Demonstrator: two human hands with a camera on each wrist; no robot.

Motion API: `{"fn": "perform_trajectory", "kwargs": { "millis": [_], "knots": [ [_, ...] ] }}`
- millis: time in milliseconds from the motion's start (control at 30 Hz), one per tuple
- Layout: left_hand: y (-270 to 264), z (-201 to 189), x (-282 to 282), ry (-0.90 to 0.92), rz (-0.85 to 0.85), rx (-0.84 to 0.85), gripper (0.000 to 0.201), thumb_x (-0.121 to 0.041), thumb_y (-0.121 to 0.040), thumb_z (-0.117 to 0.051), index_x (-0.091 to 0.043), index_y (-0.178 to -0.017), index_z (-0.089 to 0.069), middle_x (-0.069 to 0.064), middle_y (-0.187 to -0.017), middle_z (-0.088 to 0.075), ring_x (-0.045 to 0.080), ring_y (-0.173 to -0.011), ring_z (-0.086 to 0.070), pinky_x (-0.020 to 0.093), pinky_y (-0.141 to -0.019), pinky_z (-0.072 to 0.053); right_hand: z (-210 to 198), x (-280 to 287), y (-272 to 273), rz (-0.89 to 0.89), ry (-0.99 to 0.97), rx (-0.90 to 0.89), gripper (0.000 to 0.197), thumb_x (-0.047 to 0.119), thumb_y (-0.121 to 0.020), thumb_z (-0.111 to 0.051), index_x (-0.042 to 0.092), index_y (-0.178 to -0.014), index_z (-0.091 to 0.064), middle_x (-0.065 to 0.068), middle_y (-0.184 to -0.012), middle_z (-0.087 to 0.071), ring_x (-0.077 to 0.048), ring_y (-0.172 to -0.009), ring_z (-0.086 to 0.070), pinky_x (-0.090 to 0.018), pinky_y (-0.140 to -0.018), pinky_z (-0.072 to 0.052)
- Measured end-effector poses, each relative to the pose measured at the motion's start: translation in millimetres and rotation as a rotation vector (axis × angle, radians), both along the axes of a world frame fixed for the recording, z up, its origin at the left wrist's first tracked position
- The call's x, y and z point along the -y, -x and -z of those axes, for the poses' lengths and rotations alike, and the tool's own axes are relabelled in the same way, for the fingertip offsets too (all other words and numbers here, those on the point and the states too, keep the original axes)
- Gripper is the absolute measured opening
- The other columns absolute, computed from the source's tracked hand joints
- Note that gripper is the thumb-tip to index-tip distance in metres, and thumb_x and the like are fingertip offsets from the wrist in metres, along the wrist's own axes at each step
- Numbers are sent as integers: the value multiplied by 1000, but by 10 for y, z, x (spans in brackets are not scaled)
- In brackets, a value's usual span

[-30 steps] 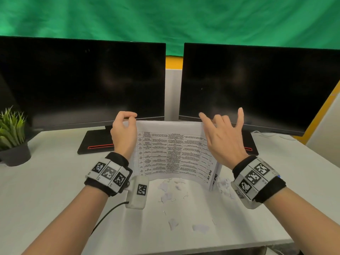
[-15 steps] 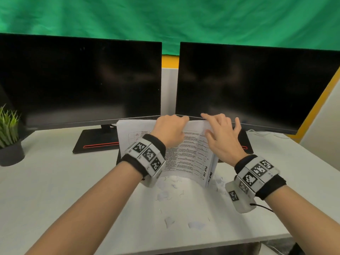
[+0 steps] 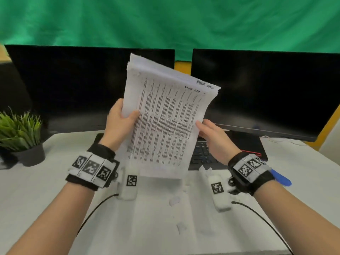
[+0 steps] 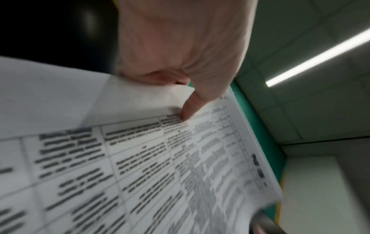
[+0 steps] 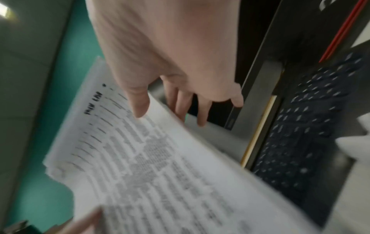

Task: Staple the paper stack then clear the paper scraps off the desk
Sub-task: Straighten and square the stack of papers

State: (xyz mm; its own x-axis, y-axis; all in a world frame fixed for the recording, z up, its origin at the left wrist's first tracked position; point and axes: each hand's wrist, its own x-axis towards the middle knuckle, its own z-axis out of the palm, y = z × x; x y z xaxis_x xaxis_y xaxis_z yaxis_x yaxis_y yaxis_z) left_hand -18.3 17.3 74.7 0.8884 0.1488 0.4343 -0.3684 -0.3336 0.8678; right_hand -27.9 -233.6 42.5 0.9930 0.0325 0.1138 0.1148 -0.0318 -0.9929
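Observation:
The printed paper stack [image 3: 165, 116] is up in the air, nearly upright and tilted right, in front of the monitors. My left hand [image 3: 121, 118] grips its left edge, thumb on the printed face and fingers behind. The left wrist view shows that thumb [image 4: 189, 109] pressing the top sheet [image 4: 140, 158]. At the right edge is my right hand [image 3: 211, 137]. Its thumb [image 5: 140, 107] lies on the front of the stack [image 5: 160, 166] and its fingers reach behind. White paper scraps [image 3: 173, 200] lie on the desk [image 3: 46, 199] below the stack.
A dark keyboard [image 3: 204, 155] lies behind the stack, under the right monitor [image 3: 266, 92]. The left monitor [image 3: 82, 85] stands beside it. A potted plant [image 3: 20, 133] sits far left. A blue object [image 3: 281, 176] pokes out behind my right wrist. More scraps [image 3: 181, 228] lie near the front edge.
The stack has come up off the desk and turned to stand on end. My left hand has shifted from its top edge to its left side; the keyboard beneath is now uncovered.

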Motion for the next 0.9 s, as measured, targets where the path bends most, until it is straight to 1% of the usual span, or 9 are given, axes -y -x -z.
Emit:
{"fn": "perform_trajectory", "kwargs": {
  "millis": [67, 200, 300, 367, 433, 500, 633, 733, 900],
  "knots": [
    [90, 245, -13, 87, -83, 21, 19, -14, -93, -55, -19, -110, -48, -3, -111, -60, 12, -98, -61, 28, -83, -53, -87, -198, -31, -35, -49, 63, 30, 21, -94, -52, 17, -123, -59, -1, -120, -67, -18, -107, -66, -38, -94, -53],
    [295, 623, 52, 169, -180, 100, 17, -10, -97, -47, -20, -108, -39, -19, -93, -54, -7, -82, -55, 5, -62, -46, 0, -565, -11, 16, -4, 154, 17, 19, -90, -58, 20, -107, -63, 0, -107, -70, -17, -96, -70, -34, -77, -57],
    [343, 811, 24, 146, -191, 106, 15, -13, -99, -42, -21, -108, -33, -12, -95, -57, 16, -84, -63, 27, -69, -57, 130, -756, 15, 30, -32, 122, 7, 21, -90, -57, 24, -96, -53, -5, -109, -66, -19, -97, -67, -39, -84, -56],
    [339, 876, -25, 134, -185, 79, 15, -15, -98, -40, -22, -109, -32, -7, -99, -58, 23, -88, -64, 41, -71, -58, 137, -774, 17, 58, -19, 138, 16, 24, -91, -56, 23, -103, -46, 0, -108, -63, -10, -91, -66, -32, -80, -57],
    [336, 893, -75, 154, -179, 66, 17, -14, -98, -41, -19, -112, -32, -5, -101, -58, 20, -89, -64, 34, -68, -58, 95, -744, -1, 127, 47, 268, 34, 25, -91, -55, 27, -121, -37, 7, -110, -58, -1, -89, -62, -18, -70, -56],
    [327, 897, -112, 179, -172, 63, 19, -13, -98, -43, -17, -113, -33, -3, -105, -58, 17, -91, -63, 27, -67, -55, 37, -711, -22, 212, 190, 482, 56, 20, -93, -52, 33, -140, -23, 2, -121, -49, -4, -93, -61, -14, -73, -53],
    [310, 892, -136, 222, -164, 42, 21, -11, -97, -45, -14, -115, -34, -7, -101, -58, 12, -88, -63, 20, -64, -51, -88, -708, -21, 306, 724, 834, 63, 21, -92, -45, 34, -147, -17, -8, -140, -29, -6, -61, -52, -15, -57, -52],
    [313, 893, -142, 246, -153, 36, 22, -13, -97, -47, -14, -116, -36, -12, -100, -58, 4, -86, -62, 11, -56, -51, -135, -734, -20, 346, 909, 837, 52, 27, -95, -42, 29, -145, -29, -12, -146, -26, -9, -77, -55, -22, -65, -54],
    [300, 903, -172, 243, -145, 17, 25, -17, -96, -50, -13, -116, -35, -11, -102, -57, 3, -86, -61, 11, -55, -51, -161, -771, -42, 308, 820, 769, 36, 23, -97, -40, 19, -132, -46, -6, -144, -27, -9, -110, -50, -18, -83, -48]
  ]
}}
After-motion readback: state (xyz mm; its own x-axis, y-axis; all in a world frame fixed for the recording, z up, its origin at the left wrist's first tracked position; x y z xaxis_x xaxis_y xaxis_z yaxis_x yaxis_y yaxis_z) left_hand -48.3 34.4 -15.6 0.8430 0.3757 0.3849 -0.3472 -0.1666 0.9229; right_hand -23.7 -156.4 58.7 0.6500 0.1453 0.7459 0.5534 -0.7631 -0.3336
